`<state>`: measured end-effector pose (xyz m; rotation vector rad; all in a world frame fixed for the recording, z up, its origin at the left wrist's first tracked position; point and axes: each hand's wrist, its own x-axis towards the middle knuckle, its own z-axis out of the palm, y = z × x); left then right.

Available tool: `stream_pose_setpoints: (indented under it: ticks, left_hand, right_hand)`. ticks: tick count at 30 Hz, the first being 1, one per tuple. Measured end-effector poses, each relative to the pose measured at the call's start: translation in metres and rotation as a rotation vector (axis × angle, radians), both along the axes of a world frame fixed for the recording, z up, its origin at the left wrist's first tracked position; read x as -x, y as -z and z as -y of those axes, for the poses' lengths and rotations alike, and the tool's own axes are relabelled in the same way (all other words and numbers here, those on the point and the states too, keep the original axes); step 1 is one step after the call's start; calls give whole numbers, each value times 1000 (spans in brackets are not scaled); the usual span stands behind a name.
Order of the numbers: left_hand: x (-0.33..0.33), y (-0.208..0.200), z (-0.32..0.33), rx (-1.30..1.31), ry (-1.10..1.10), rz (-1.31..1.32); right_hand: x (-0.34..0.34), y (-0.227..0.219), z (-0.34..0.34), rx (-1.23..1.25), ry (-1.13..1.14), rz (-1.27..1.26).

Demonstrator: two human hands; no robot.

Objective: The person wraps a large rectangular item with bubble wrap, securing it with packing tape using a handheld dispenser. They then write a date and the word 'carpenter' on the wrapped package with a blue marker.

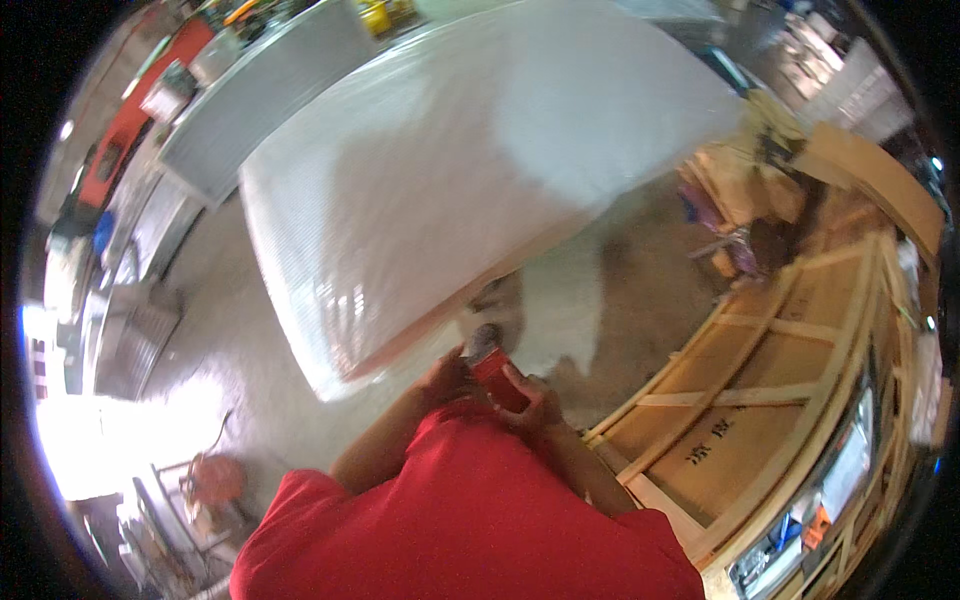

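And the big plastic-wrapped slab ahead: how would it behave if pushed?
The wrapped slab would probably feel slippery, since its covering looks smooth and glossy. It seems fairly stiff: the broad face shows no obvious sag. Given its size, it may be heavy, though I can't see what's inside.

Straight in front of our left hand [447, 377], the big plastic-wrapped slab [440, 190] stands in the way. From our right hand [540, 405] we could pass forward and right, over the strip of floor [560, 300] between slab and slatted wooden crate [760, 345]. The crate bars our right side; a brown heap [740, 185] hinders the strip's far end. Left of the slab, we have more open floor.
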<state>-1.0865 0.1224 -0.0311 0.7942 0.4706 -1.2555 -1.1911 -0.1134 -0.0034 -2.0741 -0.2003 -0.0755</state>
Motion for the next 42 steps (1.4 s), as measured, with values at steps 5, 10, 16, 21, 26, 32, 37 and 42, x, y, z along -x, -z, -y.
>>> stream_pose_setpoints:
  ticks: [5, 10, 16, 21, 26, 32, 37, 42]
  left_hand:
    - [31, 6, -35, -131, -88, 218]
    - [5, -44, -65, -678, 131, 722]
    - [-94, -107, -151, -1298, 108, 1527]
    - [-86, -90, -155, -1661, -70, 1966]
    - [8, -76, -160, -1104, 60, 1354]
    - [45, 27, -132, -89, -596, 32]
    - [29, 36, -124, 323, -1039, -158]
    - [23, -20, -115, 172, -1027, -134]
  right_hand:
    - [14, -28, -31, 82, -90, 109]
    - [23, -49, -71, 280, -55, 1]
    - [10, -36, -160, 275, 39, 1]
    - [7, 11, -184, 405, 56, -151]
    - [56, 41, -158, 339, 48, -41]
    - [62, 66, -154, 486, 22, -305]
    - [24, 95, -164, 420, -7, -217]
    - [-38, 100, -200, 423, -13, -269]
